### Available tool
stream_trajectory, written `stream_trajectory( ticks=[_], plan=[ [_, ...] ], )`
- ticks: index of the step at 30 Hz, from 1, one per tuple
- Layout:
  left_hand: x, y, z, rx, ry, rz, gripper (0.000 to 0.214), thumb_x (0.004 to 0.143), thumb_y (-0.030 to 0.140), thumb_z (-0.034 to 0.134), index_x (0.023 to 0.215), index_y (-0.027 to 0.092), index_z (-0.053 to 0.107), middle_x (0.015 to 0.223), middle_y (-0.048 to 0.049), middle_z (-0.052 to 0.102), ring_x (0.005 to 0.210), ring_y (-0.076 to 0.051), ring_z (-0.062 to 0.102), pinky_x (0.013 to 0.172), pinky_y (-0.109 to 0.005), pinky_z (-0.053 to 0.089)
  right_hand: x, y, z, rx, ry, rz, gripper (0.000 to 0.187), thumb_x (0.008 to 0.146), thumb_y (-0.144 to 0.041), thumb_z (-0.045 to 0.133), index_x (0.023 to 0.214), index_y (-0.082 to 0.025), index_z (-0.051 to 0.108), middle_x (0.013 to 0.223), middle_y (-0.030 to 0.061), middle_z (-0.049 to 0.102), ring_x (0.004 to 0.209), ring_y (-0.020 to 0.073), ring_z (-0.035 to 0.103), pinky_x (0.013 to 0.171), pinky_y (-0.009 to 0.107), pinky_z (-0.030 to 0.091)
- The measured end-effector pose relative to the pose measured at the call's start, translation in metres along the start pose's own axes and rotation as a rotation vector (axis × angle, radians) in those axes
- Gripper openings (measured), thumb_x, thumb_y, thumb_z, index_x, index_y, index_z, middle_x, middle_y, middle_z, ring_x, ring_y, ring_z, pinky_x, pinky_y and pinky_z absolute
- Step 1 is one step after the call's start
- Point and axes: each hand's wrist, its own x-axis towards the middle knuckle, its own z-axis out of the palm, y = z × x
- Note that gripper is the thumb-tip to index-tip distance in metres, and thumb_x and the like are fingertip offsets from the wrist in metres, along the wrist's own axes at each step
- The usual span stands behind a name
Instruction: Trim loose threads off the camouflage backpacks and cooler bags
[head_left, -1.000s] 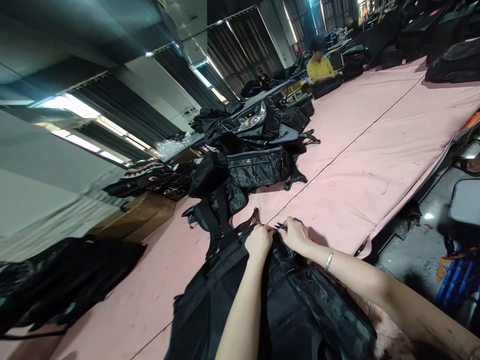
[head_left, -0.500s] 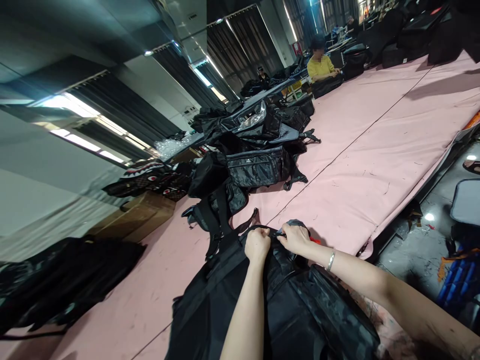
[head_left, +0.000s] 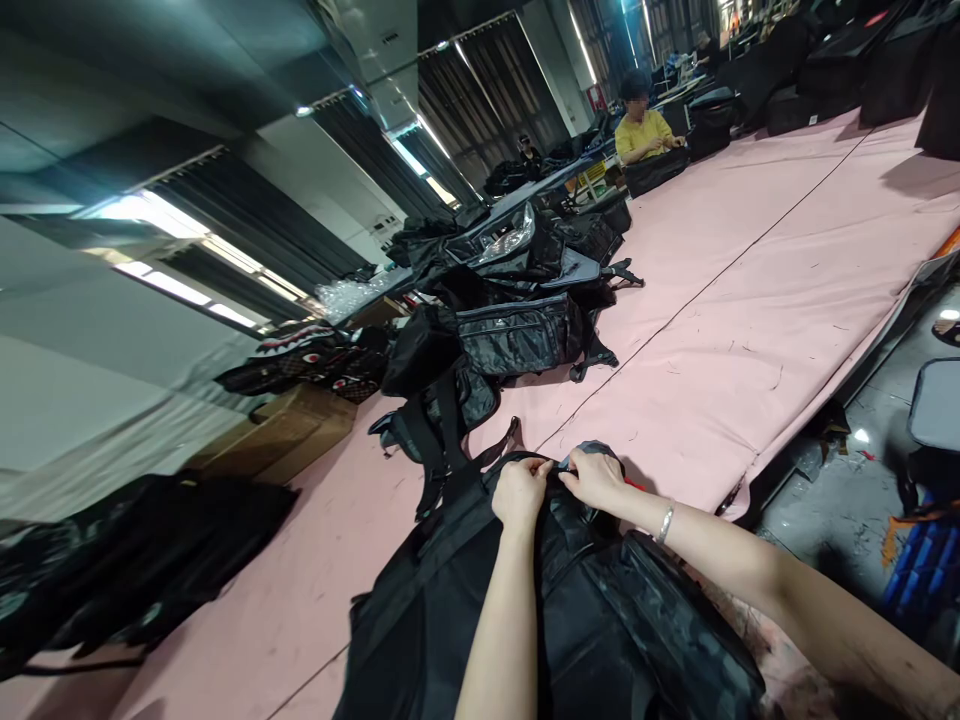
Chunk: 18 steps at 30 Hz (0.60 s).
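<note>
Creased pink cloth, slouched black bag (part camouflage), hands tight on its edge.

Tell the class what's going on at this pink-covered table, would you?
A person's left hand pinches the far edge of a black backpack on the table. The right hand is curled close beside it; what that hand grips is hidden. Camouflage bags lie heaped beyond; farther along, a co-worker in yellow is at a black bag.
</note>
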Motion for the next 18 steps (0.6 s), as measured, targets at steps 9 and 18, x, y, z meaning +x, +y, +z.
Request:
stream_trajectory(
  ticks=[9, 18],
  plan=[
    [-0.005, 0.006, 0.006, 0.059, 0.043, 0.014, 0.026, 0.081, 0.036, 0.044, 0.085, 0.021, 0.065, 0.099, -0.01, 0.059, 0.085, -0.025, 0.061, 0.066, -0.033, 0.044, -0.002, 0.0, 0.002, -0.008, 0.015, -0.002, 0.025, 0.084, -0.039, 0.045, 0.099, -0.022, 0.056, 0.087, 0.005, 0.067, 0.08, 0.0191, 0.063, 0.065, 0.027, 0.039],
    [-0.012, 0.005, 0.007, 0.044, 0.073, 0.055, 0.026, 0.084, 0.033, 0.042, 0.09, 0.017, 0.062, 0.099, -0.01, 0.056, 0.081, -0.021, 0.061, 0.064, -0.029, 0.043, -0.002, 0.002, 0.012, -0.005, 0.058, -0.083, 0.02, 0.086, -0.034, 0.044, 0.095, -0.02, 0.056, 0.082, 0.0049, 0.066, 0.075, 0.0182, 0.062, 0.062, 0.025, 0.036]
  ],
)
